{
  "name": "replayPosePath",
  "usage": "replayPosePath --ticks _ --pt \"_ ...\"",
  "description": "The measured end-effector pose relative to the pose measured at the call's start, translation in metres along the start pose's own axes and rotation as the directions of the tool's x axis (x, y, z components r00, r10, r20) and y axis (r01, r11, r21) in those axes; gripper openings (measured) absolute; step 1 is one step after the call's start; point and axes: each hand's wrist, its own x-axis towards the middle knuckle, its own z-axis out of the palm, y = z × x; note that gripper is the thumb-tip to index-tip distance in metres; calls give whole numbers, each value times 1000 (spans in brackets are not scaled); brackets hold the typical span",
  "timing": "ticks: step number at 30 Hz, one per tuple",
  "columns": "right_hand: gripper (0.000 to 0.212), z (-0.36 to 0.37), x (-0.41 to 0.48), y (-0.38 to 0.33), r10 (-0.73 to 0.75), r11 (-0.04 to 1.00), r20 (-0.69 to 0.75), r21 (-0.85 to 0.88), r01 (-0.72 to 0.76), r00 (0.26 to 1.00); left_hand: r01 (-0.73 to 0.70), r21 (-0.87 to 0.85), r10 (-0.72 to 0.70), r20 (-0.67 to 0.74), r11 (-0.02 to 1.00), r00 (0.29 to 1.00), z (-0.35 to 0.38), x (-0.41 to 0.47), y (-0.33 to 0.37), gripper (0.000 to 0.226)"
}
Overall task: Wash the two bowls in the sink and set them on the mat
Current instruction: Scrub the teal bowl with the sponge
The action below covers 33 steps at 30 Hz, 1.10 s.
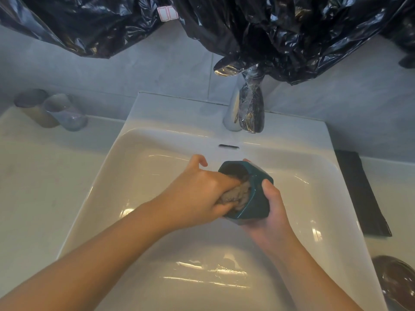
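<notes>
While the right hand (272, 205) grips the teal bowl (247, 190) over the sink (139, 167), the left hand (197, 194) scrubs inside with a cloth (235, 194); washing seems underway; rinsing likely follows, then the mat (361, 194).

Teal faceted bowl (257, 199) on its side above white sink (143, 176), black mat (360, 191) to the right

Glossy white sink (143, 140), shiny metal tap (249, 108), glossy teal bowl (256, 198), crinkled black plastic sheeting (292, 30)
</notes>
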Motion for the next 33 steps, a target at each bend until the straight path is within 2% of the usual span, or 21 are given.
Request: replayPosePath --ticks 2,4,6,9,13,18,22,25,27,30,33 --pt "84 -1 0 -1 -4 1000 8 -12 4 1000 -8 -138 19 77 990 997 -3 -6 0 22" --pt "76 -2 0 -1 -4 1000 27 -14 4 1000 -50 -153 71 141 987 988 -8 -11 -4 32" --pt "78 -3 1 1 5 1000 36 -6 -5 999 -92 -141 117 180 986 977 -11 -12 -11 42" --pt "78 -2 1 1 -5 1000 58 -4 5 998 -179 -168 199 115 970 973 -12 -11 -14 39" --pt "79 -2 1 1 11 999 93 43 -15 996 -306 -56 301 -71 951 951 -1 -9 -4 14" --pt "65 2 -1 0 45 992 134 115 -60 990 -294 188 338 -274 937 900 4 3 3 21" --pt "70 3 -2 0 63 988 96 132 -75 993 -221 249 288 -277 943 917 0 8 -1 29" --pt "72 4 0 1 65 990 79 124 -74 995 -176 241 224 -190 954 956 2 6 -8 34" --pt "76 3 1 3 55 990 68 129 -63 996 -151 189 177 -125 970 976 3 3 -10 29" --pt "77 2 2 5 47 991 55 125 -54 997 -92 -26 91 -46 995 995 -5 2 -7 31" --pt "80 1 2 5 61 992 44 110 -66 997 -68 -204 51 -89 977 995 -3 5 -4 31"
